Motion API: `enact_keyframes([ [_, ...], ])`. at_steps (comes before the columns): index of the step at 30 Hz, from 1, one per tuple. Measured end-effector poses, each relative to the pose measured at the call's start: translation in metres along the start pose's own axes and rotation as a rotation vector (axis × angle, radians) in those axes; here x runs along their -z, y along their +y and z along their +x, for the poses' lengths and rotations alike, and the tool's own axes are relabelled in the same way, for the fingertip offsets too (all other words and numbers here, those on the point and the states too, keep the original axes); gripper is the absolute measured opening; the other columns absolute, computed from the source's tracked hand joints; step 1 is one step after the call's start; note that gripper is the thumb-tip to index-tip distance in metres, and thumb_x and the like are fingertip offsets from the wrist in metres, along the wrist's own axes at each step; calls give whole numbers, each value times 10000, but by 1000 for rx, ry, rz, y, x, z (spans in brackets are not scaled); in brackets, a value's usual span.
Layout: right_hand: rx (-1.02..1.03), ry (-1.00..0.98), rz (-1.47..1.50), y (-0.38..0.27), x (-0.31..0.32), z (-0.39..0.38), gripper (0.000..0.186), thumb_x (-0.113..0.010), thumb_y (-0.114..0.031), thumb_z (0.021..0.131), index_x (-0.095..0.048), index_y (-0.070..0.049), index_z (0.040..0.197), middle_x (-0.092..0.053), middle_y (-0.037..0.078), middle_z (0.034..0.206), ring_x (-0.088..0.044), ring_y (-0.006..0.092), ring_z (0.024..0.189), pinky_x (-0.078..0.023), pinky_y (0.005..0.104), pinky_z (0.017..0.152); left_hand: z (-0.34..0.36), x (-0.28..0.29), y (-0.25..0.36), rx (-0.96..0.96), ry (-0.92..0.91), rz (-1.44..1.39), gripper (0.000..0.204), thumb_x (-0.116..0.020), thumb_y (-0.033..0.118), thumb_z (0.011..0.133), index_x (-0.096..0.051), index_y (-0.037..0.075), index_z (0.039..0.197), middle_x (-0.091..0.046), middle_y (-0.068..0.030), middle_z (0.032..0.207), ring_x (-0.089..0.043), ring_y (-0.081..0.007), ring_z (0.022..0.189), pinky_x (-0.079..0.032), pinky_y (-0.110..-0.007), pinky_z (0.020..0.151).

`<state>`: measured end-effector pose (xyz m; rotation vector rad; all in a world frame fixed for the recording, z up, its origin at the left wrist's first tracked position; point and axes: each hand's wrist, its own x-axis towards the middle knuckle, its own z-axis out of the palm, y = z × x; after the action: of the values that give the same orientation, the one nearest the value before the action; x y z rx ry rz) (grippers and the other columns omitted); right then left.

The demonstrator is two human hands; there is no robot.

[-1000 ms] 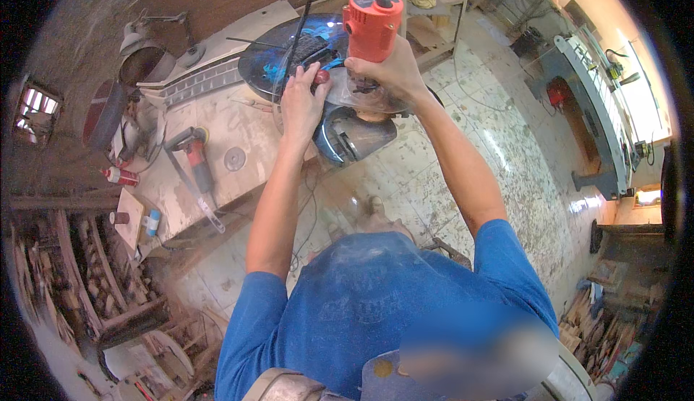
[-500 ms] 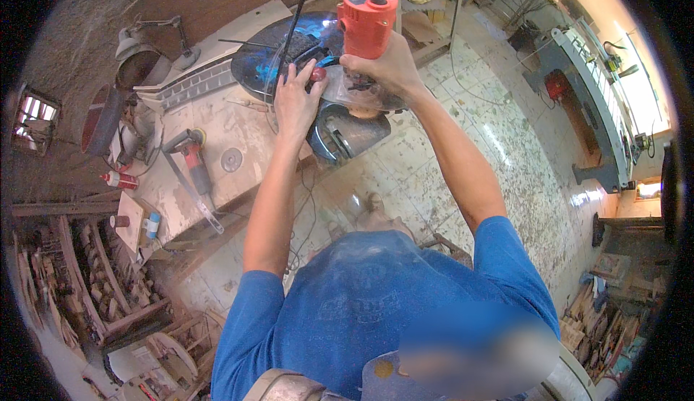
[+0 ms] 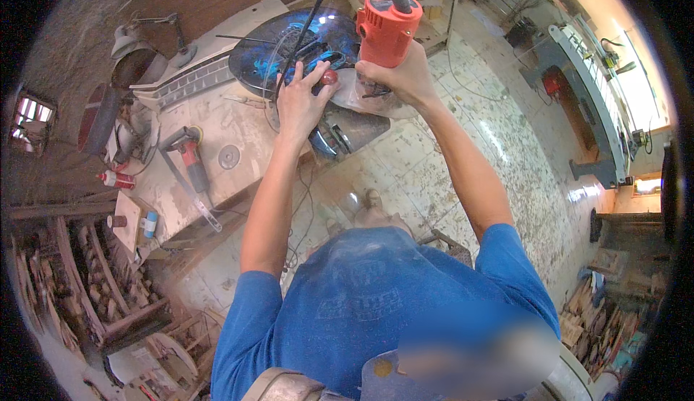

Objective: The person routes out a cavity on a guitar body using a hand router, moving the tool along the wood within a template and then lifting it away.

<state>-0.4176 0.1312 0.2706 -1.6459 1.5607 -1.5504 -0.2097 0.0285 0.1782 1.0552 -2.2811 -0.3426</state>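
My right hand (image 3: pixel 405 76) is wrapped round the lower part of an upright red router (image 3: pixel 390 29) with a dark top. Under it spreads a cloudy, see-through base plate (image 3: pixel 352 92). On that plate's left side, a round red knob (image 3: pixel 330 76) sits between the thumb and forefinger of my left hand (image 3: pixel 301 105), whose other fingers point away. The base rests over a glossy blue-and-black piece (image 3: pixel 256 60), shaped like an electric guitar body, with dark cut-outs. The cutting tip is hidden.
A red-and-black angle polisher (image 3: pixel 191 159), a grey disc (image 3: pixel 229 157) and a red bottle (image 3: pixel 117 179) lie on the dusty bench (image 3: pixel 242 126). A black cord (image 3: pixel 287 54) hangs across the work. A desk lamp (image 3: pixel 134 43) stands far left. Wood racks (image 3: pixel 94 278) are below left.
The router, its base and both my hands have shifted to the right and slightly nearer over the glossy piece. More of its cut-outs now show.
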Motion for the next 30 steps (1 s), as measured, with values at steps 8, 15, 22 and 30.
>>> enact_keyframes([
  [8,40,-25,26,9,-9,15,449,-931,-304,798,-730,-18,1080,-761,30,992,-700,128,909,-567,338,849,5,-7,-5,58,43,-32,569,-726,442,994,-670,176,1494,-629,-163,1543,-518,-402,1498,-355,-516,1271],
  [15,42,-25,20,17,-17,30,428,-924,-295,796,-739,-16,1063,-762,29,970,-702,135,894,-568,339,844,10,-6,-7,135,78,-99,567,-726,409,993,-668,136,1487,-635,-185,1530,-547,-383,1473,-397,-489,1241],
  [22,76,-15,-1,24,-22,40,471,-930,-294,783,-737,-14,1110,-765,35,990,-711,138,923,-569,338,859,11,-4,-2,186,158,-115,510,-748,340,966,-714,117,1423,-699,-202,1430,-686,-382,1276,-527,-476,1083],
  [30,39,-16,39,35,-26,42,646,-962,-397,728,-718,-31,1202,-791,108,1095,-760,209,1020,-584,375,932,11,-8,-5,188,180,-122,470,-745,310,973,-724,119,1402,-713,-232,1381,-696,-401,1254,-539,-487,1063],
])
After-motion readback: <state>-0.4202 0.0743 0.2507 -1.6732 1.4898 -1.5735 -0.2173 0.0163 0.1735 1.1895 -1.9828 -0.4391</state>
